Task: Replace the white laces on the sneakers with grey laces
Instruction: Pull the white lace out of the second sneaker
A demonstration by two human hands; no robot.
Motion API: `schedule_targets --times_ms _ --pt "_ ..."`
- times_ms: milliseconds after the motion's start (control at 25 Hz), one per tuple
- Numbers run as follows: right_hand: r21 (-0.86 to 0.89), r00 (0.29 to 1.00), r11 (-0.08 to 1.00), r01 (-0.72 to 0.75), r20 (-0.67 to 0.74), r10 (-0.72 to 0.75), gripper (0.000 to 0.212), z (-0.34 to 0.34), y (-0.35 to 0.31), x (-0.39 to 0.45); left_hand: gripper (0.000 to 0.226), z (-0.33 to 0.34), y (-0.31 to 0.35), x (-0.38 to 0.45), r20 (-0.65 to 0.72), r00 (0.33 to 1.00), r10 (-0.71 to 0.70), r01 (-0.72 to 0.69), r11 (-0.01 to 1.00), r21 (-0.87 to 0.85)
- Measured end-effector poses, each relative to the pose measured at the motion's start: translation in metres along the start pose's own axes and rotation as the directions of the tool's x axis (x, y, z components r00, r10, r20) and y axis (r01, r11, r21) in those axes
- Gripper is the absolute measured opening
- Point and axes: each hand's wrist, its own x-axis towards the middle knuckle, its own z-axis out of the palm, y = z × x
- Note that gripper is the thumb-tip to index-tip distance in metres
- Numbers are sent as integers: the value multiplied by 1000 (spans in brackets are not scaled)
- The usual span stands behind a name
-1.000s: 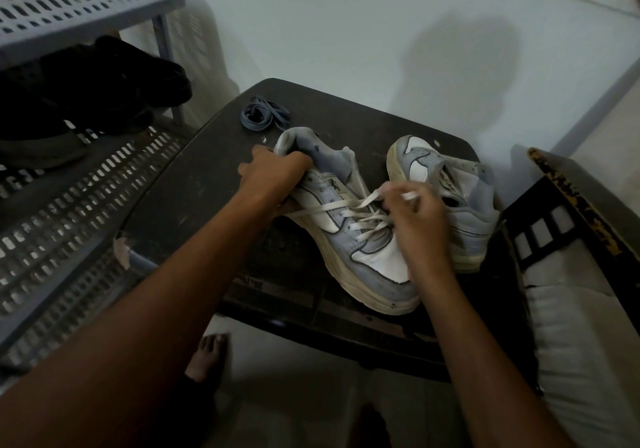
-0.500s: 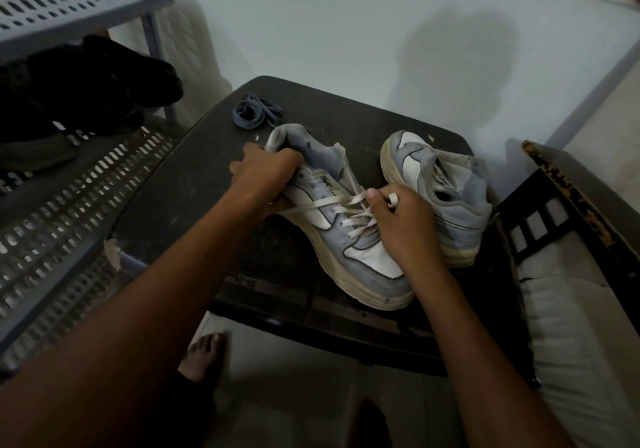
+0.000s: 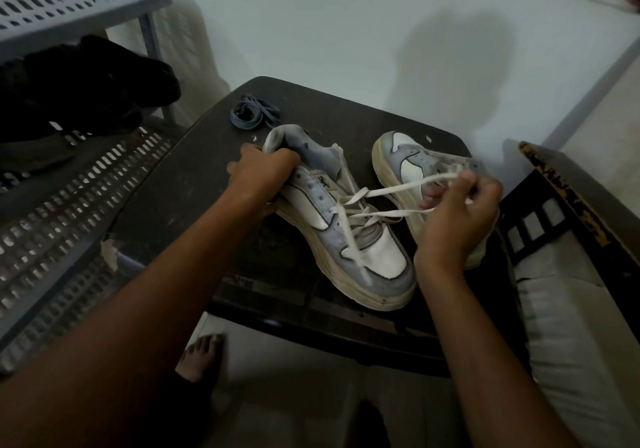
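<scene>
Two grey-and-white sneakers sit on a dark stool [image 3: 166, 202]. The near sneaker [image 3: 349, 240] lies toe toward me, and my left hand [image 3: 266, 177] grips its heel collar. My right hand [image 3: 457, 212] pinches the white lace [image 3: 391, 189] and holds it stretched out to the right, over the second sneaker [image 3: 401, 157]. That second sneaker is partly hidden behind my right hand. A bundle of grey laces [image 3: 254, 117] lies at the stool's far left edge, apart from both hands.
A grey perforated shoe rack [image 3: 69, 1] stands at the left with dark shoes [image 3: 90, 84] on its shelf. A dark wooden frame [image 3: 568, 202] with a white cushion [image 3: 568, 343] is at the right. A bare foot [image 3: 201, 357] rests on the floor below the stool.
My right hand has moved from the near sneaker's eyelets out to the right, drawing the white lace taut. My left hand stays on the heel.
</scene>
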Motion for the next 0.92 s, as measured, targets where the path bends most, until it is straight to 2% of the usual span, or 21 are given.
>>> schedule_targets --times_ms 80,160,200,240,400,480,560,600,640,680,720,760,800,840,880,920 --pt "-165 962 986 10 269 35 10 2 5 -4 93 1 0 0 -5 1000 7 -7 1000 -3" --pt "-398 827 907 141 551 113 14 3 13 -12 91 2 -1 1 -7 1000 7 -7 1000 -9" --pt "-439 777 875 202 616 130 18 3 16 -16 90 2 -1 1 -3 1000 8 -8 1000 -7" --pt "-453 762 861 231 634 129 19 3 18 -17 90 1 -1 2 -3 1000 8 -8 1000 -3" --pt "-404 784 900 163 607 131 12 2 21 -9 87 1 -2 2 -8 1000 21 -21 1000 6" --pt "-402 759 907 123 627 175 11 1 23 -6 85 2 -1 2 -12 1000 22 -22 1000 -1" --pt "-420 731 887 191 664 156 11 2 23 -7 85 2 -1 1 -19 1000 12 -12 1000 -14" --pt "-415 763 877 241 640 92 14 3 23 -8 85 1 -1 2 -17 1000 7 -7 1000 -18" --pt "-385 837 887 255 547 -3 17 4 23 -8 86 0 0 2 -7 1000 4 -5 1000 -19" --pt "-318 926 924 212 367 -86 19 4 20 -6 86 0 0 1 9 1000 1 -1 1000 -18" --pt "-203 981 967 154 150 -125 17 3 15 -2 86 0 0 1 19 1000 1 0 1000 -18" --pt "-101 992 988 119 -18 -121 13 1 11 2 86 -1 -1 1 21 1000 2 -2 1000 -17" --pt "-61 994 995 82 -67 -86 13 -2 7 3 85 -1 -1 1 15 1000 4 -3 1000 -12" --pt "-83 999 996 40 11 -40 15 -3 6 2 85 -1 -1 0 11 1000 5 -4 1000 -7" --pt "-165 986 986 19 165 8 16 -3 7 -1 86 0 0 0 8 1000 7 -7 1000 -3" --pt "-285 934 958 36 350 69 18 -2 10 -6 86 0 0 -1 7 1000 10 -10 1000 -1"
